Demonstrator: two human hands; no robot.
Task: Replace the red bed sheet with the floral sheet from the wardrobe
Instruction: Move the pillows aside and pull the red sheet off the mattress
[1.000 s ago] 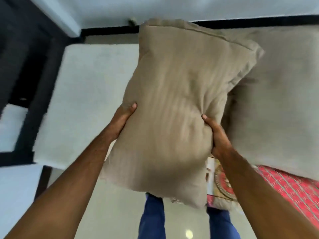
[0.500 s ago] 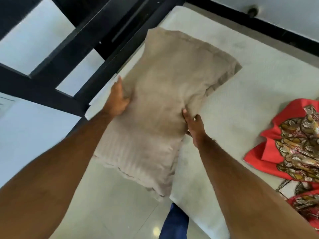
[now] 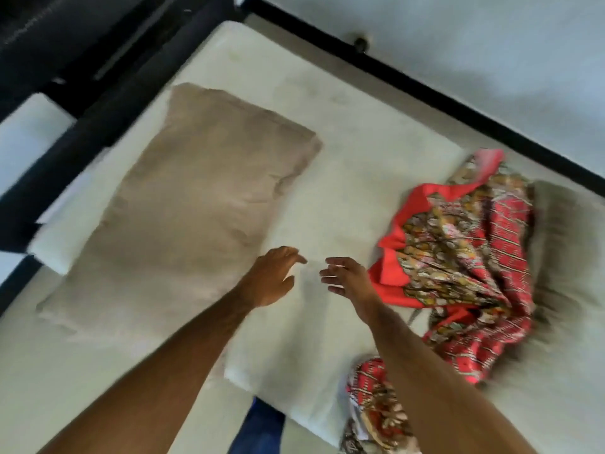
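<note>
Released since before, pillow [image 3: 183,217] lies on bare mattress [image 3: 343,152]; both hands [image 3: 273,276] [image 3: 348,276] hover, fingers loosely spread.

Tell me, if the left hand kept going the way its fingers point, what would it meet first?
Probably bare mattress: the left hand points up and right, past the tan pillow; depth is unclear.

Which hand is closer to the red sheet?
The right hand. It hovers just beside the bunched red sheet, while the left hand is farther away, next to the tan pillow.
</note>
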